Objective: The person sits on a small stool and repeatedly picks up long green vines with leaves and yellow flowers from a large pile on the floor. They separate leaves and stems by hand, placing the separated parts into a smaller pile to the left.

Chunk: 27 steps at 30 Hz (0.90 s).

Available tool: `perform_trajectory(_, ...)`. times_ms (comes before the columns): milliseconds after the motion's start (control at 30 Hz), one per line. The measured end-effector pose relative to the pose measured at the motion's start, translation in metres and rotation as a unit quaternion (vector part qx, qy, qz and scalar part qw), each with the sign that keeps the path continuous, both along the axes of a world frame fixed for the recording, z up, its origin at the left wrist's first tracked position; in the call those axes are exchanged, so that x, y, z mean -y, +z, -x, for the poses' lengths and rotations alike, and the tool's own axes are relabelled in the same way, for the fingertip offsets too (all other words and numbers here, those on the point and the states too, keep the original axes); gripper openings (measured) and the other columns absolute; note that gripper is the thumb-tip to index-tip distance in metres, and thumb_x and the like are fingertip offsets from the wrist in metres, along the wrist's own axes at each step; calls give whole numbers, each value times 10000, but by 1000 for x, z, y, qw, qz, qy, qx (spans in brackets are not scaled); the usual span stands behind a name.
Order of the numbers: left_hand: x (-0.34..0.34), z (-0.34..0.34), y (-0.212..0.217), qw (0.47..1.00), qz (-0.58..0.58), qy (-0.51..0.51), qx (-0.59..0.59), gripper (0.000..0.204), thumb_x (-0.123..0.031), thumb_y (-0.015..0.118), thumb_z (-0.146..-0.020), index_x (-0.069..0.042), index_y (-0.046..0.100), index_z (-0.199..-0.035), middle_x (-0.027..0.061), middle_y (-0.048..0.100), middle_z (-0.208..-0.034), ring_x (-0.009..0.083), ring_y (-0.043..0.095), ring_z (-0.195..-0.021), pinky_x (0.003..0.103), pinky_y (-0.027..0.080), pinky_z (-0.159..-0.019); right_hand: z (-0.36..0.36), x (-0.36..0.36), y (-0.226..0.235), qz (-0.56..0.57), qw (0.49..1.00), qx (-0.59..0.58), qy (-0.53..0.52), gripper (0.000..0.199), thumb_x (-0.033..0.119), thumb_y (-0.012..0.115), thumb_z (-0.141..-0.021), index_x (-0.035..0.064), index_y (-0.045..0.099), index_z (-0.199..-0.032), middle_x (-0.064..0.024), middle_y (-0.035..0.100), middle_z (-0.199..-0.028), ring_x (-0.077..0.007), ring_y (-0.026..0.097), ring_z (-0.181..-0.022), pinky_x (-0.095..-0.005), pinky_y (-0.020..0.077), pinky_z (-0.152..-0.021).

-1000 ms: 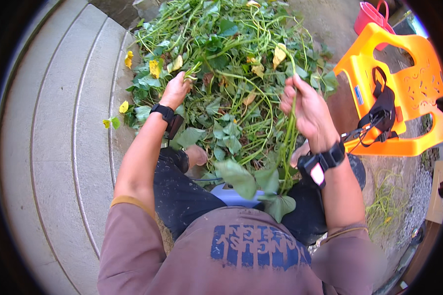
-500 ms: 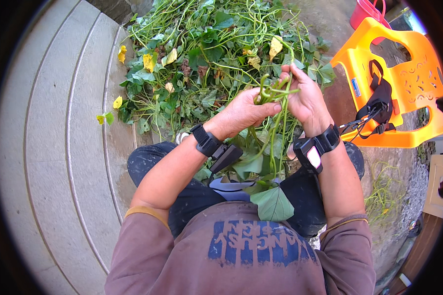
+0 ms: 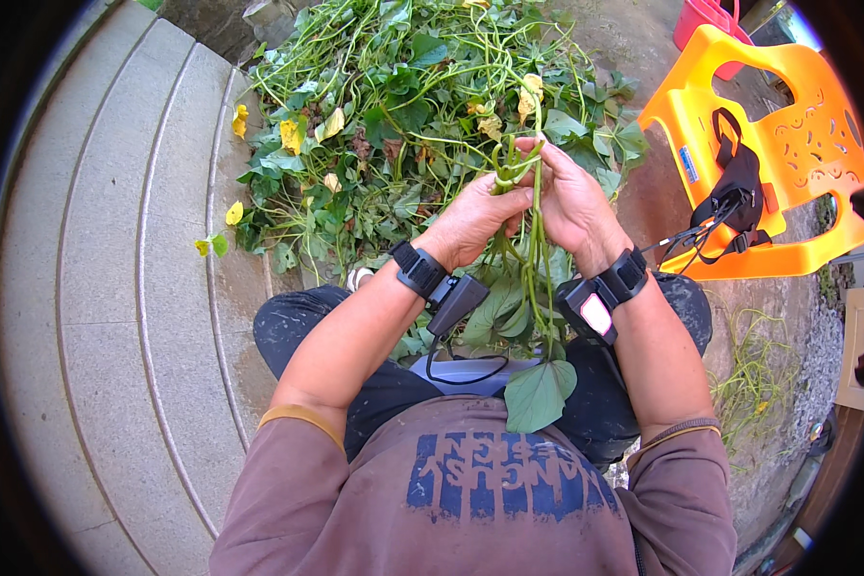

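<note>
My left hand is closed round a bunch of green leafy stems, the thumb lying across them. Close beside it, my right hand grips a long green vine between thumb and fingers. The vine runs from the heap beyond down past my hands. Below them hang more stems and a broad green leaf resting against my shirt. Part of the bunch is hidden behind my fingers. Just past my hands lies a big heap of leafy vines, mixed with some yellow and withered leaves.
Grey stone steps curve along the left. An orange plastic chair stands at right with a black strapped pouch on it. Behind it is a red bucket. Thin loose stems lie on the ground at right.
Both hands have shifted slightly to the left, the right one also a little nearer. The stem bunch and hanging leaf have moved with them. Both hands keep their hold.
</note>
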<state>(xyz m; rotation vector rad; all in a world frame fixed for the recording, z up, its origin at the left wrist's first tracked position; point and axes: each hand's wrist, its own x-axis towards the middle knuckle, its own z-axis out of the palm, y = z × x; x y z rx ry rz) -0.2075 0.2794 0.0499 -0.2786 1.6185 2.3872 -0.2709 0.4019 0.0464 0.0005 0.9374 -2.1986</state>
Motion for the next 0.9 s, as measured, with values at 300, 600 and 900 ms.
perform_trajectory(300, 24, 19, 0, 987, 125, 56, -88, 167, -136, 550, -884, -45, 597, -1017, -1, 608, -905, 70, 536, -826, 235, 446, -740, -6, -3, 15, -254, 950, -180, 23, 242, 223, 543, -881, 24, 546, -1019, -58, 582, -889, -124, 553, -754, -244, 460, -633)
perform_trajectory(600, 48, 34, 5, 889, 421, 22, -178, 274, -100, 538, -805, -51, 596, -1068, 85, 642, -802, 151, 592, -703, 278, 475, -669, -1, -4, 13, -46, 982, 18, 182, 197, 168, 476, -915, 23, 525, -1038, -105, 637, -917, -110, 586, -650, -222, 498, -557)
perform_trajectory(900, 65, 35, -7, 883, 437, -12, -172, 188, -103, 558, -812, -43, 607, -984, 94, 639, -800, 169, 597, -722, 286, 469, -677, -5, -1, 4, -24, 978, 30, 207, 216, 205, 470, -924, 28, 545, -1021, -36, 590, -801, -79, 540, -546, -228, 497, -520)
